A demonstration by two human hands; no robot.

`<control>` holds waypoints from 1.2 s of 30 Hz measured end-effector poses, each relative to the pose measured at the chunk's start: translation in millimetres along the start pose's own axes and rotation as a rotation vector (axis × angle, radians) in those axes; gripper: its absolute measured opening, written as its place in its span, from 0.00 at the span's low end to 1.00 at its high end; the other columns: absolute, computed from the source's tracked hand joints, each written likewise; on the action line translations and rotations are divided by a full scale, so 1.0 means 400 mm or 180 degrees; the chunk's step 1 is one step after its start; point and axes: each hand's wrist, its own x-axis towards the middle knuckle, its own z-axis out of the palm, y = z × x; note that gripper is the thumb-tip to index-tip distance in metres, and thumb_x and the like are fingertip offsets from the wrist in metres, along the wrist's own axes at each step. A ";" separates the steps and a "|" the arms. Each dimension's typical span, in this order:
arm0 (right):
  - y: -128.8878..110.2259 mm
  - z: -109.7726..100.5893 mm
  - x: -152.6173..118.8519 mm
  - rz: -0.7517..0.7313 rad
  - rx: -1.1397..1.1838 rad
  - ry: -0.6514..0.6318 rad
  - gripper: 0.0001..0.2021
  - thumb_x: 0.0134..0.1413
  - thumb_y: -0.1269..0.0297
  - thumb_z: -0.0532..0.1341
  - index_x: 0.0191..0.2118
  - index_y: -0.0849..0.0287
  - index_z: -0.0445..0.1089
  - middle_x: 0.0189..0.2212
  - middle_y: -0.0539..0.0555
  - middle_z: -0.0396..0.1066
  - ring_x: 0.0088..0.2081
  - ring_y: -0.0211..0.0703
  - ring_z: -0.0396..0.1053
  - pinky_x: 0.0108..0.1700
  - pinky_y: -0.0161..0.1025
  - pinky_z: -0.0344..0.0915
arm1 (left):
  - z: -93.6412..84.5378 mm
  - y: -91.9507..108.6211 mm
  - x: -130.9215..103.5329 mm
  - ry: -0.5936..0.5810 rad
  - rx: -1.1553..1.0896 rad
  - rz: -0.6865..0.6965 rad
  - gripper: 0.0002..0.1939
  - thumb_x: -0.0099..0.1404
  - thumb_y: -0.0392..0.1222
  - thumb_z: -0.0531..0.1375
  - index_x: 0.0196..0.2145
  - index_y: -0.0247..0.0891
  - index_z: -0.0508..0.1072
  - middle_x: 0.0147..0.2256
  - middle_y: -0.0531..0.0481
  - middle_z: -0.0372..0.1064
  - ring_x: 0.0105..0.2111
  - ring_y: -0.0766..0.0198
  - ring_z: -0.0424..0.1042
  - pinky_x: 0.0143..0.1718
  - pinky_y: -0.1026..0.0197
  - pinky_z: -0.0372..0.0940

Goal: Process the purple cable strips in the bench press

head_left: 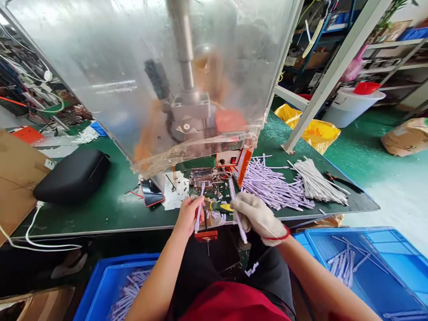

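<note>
My bare left hand (pixel 190 213) pinches a thin lilac strip (pixel 199 208), held nearly upright just in front of the small metal fixture (pixel 201 177) under the machine. My right hand (pixel 257 214), in a white glove with a red cuff, is closed on another lilac strip (pixel 241 228), which slants down toward my lap. Between the hands a tool with a yellow and green handle (pixel 225 207) lies at the table edge among scraps. A large pile of lilac strips (pixel 274 183) lies to the right of the machine, beside a bundle of whitish strips (pixel 317 182).
A cloudy plastic guard (pixel 117 67) hangs before the press. On the green table (pixel 123 218) are a black case (pixel 72 175), a phone (pixel 152 192) and pliers (pixel 344 182). Blue bins (pixel 368 285) with strips stand low at both sides. A metal post (pixel 337 71) rises at right.
</note>
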 end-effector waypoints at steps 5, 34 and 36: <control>0.031 0.138 0.116 0.0320 0.0412 -0.0180 0.17 0.55 0.48 0.60 0.28 0.57 0.62 0.14 0.46 0.66 0.10 0.32 0.57 0.11 0.28 0.53 | -0.068 -0.014 -0.069 0.0103 -0.0389 0.0093 0.18 0.56 0.53 0.68 0.25 0.37 0.69 0.12 0.59 0.60 0.12 0.72 0.59 0.14 0.69 0.51; -0.081 0.069 0.068 -0.1383 -0.2413 -0.0358 0.13 0.56 0.50 0.63 0.40 0.53 0.74 0.30 0.50 0.74 0.29 0.39 0.69 0.31 0.34 0.57 | -0.146 0.050 -0.117 -0.0826 0.1660 -0.0045 0.16 0.60 0.51 0.65 0.23 0.38 0.69 0.16 0.54 0.67 0.14 0.69 0.61 0.16 0.69 0.55; -0.090 0.074 0.029 -0.1761 -0.2564 -0.0881 0.09 0.61 0.56 0.60 0.35 0.54 0.74 0.29 0.50 0.73 0.29 0.38 0.67 0.31 0.34 0.56 | -0.126 0.069 -0.118 -0.1055 0.1969 0.0076 0.14 0.60 0.50 0.66 0.24 0.38 0.72 0.19 0.54 0.68 0.16 0.68 0.62 0.18 0.67 0.54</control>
